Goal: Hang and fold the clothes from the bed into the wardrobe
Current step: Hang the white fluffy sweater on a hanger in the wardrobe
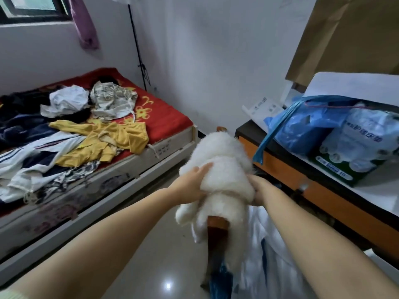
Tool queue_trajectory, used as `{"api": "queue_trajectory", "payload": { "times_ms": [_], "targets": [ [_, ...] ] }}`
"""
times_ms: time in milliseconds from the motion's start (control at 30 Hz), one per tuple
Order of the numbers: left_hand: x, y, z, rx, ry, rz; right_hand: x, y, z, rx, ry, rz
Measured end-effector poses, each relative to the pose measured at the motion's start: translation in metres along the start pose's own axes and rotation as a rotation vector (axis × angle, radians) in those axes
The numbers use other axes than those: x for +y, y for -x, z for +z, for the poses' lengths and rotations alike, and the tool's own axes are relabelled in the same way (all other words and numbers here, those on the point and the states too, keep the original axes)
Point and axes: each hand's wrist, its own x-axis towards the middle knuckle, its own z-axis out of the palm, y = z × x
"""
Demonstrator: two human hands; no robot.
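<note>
"10" on green box, Chinese characters on clear pack

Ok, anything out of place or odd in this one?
Yes: both hands, left and right, hold a fluffy white garment draped over a wooden chair back, not the wardrobe. The remaining clothes, including a yellow top, lie crumpled on the bed.

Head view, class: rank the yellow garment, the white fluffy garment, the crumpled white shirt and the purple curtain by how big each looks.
1. Yellow garment
2. White fluffy garment, though it is nearer the camera, so unsure
3. Crumpled white shirt
4. Purple curtain, which is cut off by the frame
</note>
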Motion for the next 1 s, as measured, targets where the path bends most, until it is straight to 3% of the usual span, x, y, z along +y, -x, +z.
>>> {"api": "queue_trajectory", "payload": {
  "times_ms": [67, 233, 367, 467, 600, 633, 800, 1000],
  "targets": [
    [-0.003, -0.002, -0.006, 0.091, 0.034, -0.008, -0.012, -0.004, 0.003, 0.04, 0.082, -0.157],
    [-0.004, 0.009, -0.039, 0.329, 0.126, 0.063, -0.047, 0.004, 0.028, 0.392, 0.327, -0.619],
    [-0.008, 0.039, -0.061, 0.403, 0.13, 0.082, -0.067, 0.039, 0.073, 0.401, 0.483, -1.049],
    [-0.02, 0.076, -0.081, 0.403, 0.217, 0.059, -0.061, 0.07, 0.124, 0.271, 0.587, -1.321],
    [-0.054, 0.148, -0.115, -0.021, 0.675, -0.239, -0.021, 0.101, 0.192, 0.063, 0.801, -1.485],
    [-0.062, 0.168, -0.125, -0.021, 0.778, -0.289, -0.009, 0.107, 0.207, 0.01, 0.878, -1.522],
    [-0.098, 0.246, -0.17, 0.604, 1.024, -0.357, 0.075, 0.122, 0.266, -0.366, 1.355, -1.742],
    [-0.153, 0.339, -0.144, 0.727, 0.978, -0.591, 0.172, 0.116, 0.308, -0.742, 1.647, -1.76]
  ]
}}
